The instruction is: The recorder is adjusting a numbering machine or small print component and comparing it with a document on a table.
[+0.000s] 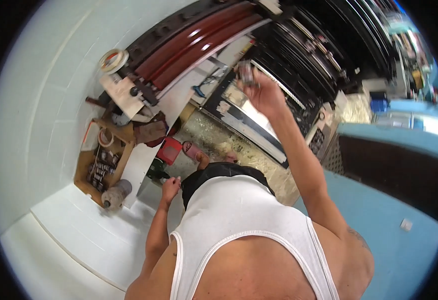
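Nearest me is the white tank top (239, 210). My right hand (268, 96) grips a small blurred object (246, 73) over black machinery (281, 62), likely light, stiff, best held round its sides. The left hand's (170, 189) grip I can't tell.

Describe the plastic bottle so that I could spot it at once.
On the left of the picture, find the white worktop with an open brown box on it. The bottle is beside the box's lower right corner. Its cloudy, greyish, rounded body sets it apart from the square-sided box and the dark pieces inside.
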{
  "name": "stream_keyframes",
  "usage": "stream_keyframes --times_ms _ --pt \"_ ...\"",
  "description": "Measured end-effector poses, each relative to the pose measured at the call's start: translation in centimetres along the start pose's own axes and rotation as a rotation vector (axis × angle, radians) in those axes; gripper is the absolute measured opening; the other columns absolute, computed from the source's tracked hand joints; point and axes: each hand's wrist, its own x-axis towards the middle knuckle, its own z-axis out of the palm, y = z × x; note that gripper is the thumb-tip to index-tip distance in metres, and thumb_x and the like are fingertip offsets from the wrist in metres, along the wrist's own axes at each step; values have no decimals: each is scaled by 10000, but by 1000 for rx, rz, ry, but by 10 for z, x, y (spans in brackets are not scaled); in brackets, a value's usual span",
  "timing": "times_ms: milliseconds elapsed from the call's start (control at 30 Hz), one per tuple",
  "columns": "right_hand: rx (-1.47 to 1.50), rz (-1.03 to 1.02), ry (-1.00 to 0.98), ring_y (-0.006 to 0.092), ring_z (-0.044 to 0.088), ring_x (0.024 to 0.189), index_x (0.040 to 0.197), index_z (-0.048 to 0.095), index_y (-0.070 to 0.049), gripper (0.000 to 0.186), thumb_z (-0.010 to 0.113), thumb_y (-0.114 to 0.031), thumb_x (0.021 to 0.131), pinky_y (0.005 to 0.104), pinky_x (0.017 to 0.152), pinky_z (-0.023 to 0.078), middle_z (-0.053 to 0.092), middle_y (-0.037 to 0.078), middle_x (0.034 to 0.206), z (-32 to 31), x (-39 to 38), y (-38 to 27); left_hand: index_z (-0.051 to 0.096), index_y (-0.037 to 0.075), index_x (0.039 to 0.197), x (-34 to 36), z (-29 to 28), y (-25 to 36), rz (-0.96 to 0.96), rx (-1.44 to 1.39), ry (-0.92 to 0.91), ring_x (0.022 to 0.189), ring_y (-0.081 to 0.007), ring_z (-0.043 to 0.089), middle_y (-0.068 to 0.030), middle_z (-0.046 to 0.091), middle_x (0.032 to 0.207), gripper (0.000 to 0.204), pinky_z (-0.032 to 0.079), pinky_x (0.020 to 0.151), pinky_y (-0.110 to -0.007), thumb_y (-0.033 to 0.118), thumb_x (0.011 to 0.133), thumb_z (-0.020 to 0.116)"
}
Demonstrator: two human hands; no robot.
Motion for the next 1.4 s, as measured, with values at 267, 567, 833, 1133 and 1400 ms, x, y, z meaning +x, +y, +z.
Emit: stream_keyframes --times_ms 267,567,833,1133,1400 --pt "468 -148 -48 240 623 893 1326 363 163 548 575 -162 939 255 674 608 563 227 1102 -52 -252 12 560 33 1132 -98 37 286 820 -10 -38 860 -202 628 -96 631 1048 396 509 711 -357 227 839 742" --pt "558 -468 191 236 661 923 1287 489 17 406 545 -246 982 331 772 589 614 162 1115 -158 -497 -17 394 95 1428 -228 331 429 1247 124 -673 1206 -223 526 -90 500 1363 929 455 989 -378 225 654 891" --pt "605 -599 266 245 653 967 1248 510 6 377 581 -228 961 279 749 575 628 161 1113 -209 -651 -50 511 72 1341 -303 497 449 1185 174 -756 1077 -206 619 -95 618 1180 710 525 887 -343 69 688 790" --pt "523 -787 359 234 636 1039 1279 487 9 409 557 -254 973 303 848 555 627 154 1125 -255 -723 -88 499 40 1360 -316 599 484 1115 174 -1020 1104 -179 597 -90 595 1263 676 480 972 -341 -24 732 742" --pt "446 -804 487 247 620 1081 1306 457 10 414 517 -251 991 310 868 544 625 171 1140 -328 -754 -168 494 79 1390 -290 700 549 1121 94 -1129 916 -105 571 -75 625 1100 699 535 794 -270 -40 737 712"
